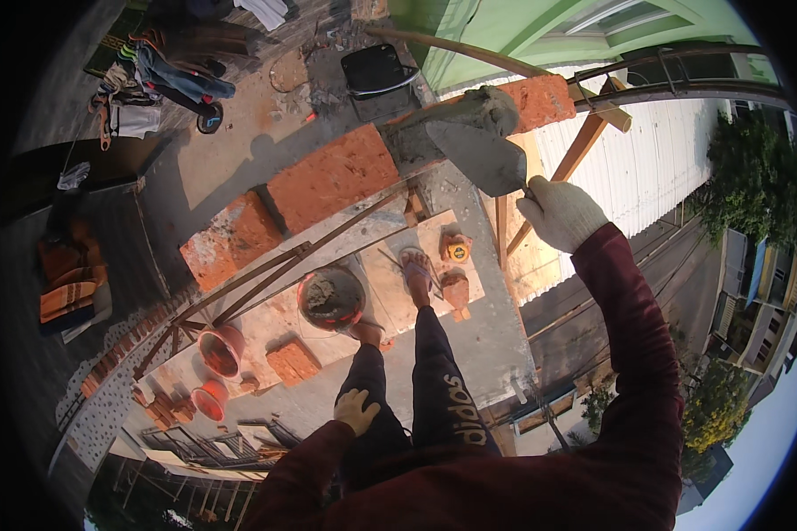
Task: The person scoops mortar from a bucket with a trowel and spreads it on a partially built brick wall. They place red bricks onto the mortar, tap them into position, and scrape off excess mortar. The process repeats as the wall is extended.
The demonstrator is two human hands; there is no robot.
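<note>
My right hand, in a pale knitted glove, is closed round the handle of a trowel. The trowel's broad grey blade lies over wet mortar on top of a brick wall; whether it touches is hard to tell. A heap of mortar sits just beyond the blade, against a red brick at the wall's right end. Left of the mortar are laid bricks. My left hand, also gloved, rests on my left thigh, holding nothing. By my feet stands a bucket with mortar inside.
My feet are on a plank platform beside the wall. A tape measure, a broken brick, a whole brick and two red buckets are around them. A black chair stands beyond the wall. To the right, the ground drops to a street.
</note>
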